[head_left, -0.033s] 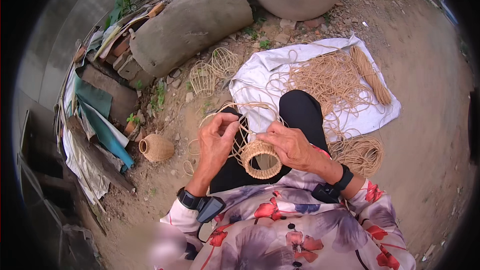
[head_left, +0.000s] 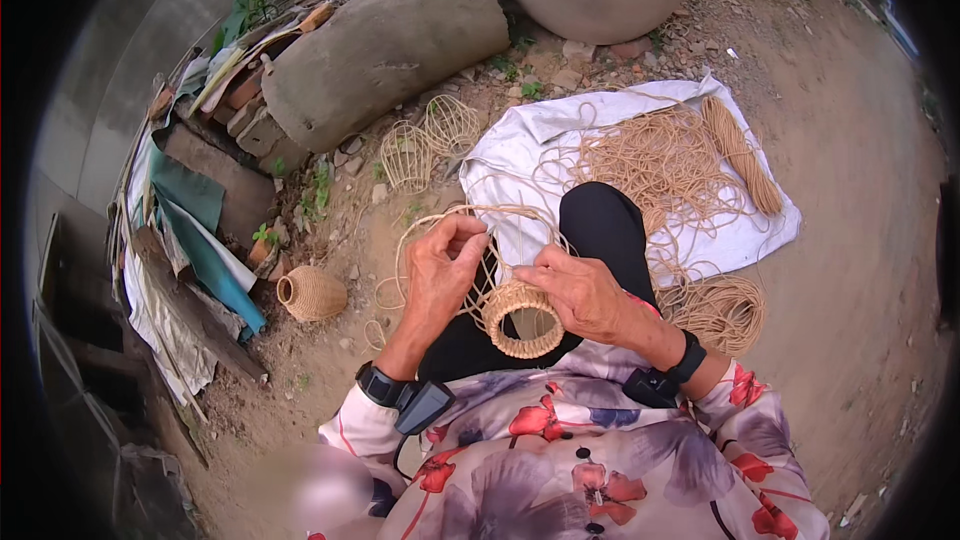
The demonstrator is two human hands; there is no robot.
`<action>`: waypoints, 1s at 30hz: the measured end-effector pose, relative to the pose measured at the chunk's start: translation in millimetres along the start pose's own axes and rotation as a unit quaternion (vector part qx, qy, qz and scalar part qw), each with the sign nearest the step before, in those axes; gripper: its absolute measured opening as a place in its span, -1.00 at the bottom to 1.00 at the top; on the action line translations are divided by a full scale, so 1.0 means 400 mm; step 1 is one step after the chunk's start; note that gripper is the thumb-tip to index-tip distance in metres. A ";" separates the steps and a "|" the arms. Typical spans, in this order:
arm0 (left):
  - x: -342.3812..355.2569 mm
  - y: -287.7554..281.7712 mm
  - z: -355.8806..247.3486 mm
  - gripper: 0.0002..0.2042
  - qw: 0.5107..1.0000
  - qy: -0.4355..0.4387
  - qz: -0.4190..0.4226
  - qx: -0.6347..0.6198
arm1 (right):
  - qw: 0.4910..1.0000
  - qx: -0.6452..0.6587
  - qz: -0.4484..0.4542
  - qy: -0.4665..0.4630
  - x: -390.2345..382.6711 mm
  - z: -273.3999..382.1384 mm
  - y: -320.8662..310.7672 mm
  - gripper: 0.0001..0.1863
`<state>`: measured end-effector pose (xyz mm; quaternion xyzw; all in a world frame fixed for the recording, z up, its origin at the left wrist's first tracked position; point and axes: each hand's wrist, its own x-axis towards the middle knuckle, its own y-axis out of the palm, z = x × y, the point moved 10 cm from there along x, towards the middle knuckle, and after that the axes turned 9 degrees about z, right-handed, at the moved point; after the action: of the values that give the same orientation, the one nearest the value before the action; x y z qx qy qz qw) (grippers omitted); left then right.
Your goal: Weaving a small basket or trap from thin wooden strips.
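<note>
Currently, the left hand (head_left: 440,265) sits slightly farther right than a moment ago, while the right hand (head_left: 585,295) and the basket (head_left: 513,300) hold position. This suggests that strand work continues against a steady basket. The right hand grips the woven band at its far right side. The left thumb and forefinger are curled close together; whether they pinch a strand cannot be told. The basket is over the dark trousers (head_left: 605,225), between the hands. Its round opening faces near; its long axis runs roughly near to far, with pale strands (head_left: 510,209) beyond.
</note>
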<state>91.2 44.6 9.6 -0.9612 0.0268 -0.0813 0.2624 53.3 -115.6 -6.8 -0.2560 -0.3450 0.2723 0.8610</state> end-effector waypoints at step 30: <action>-0.007 0.087 0.090 -0.70 0.963 -0.153 0.158 -0.154 | 0.988 0.140 0.036 0.046 0.029 -0.104 -0.016 -0.69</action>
<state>94.2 32.8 -39.2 -0.9745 0.1501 0.1138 0.1221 92.9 -123.1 -23.7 -0.1571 -0.2541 0.3372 0.8928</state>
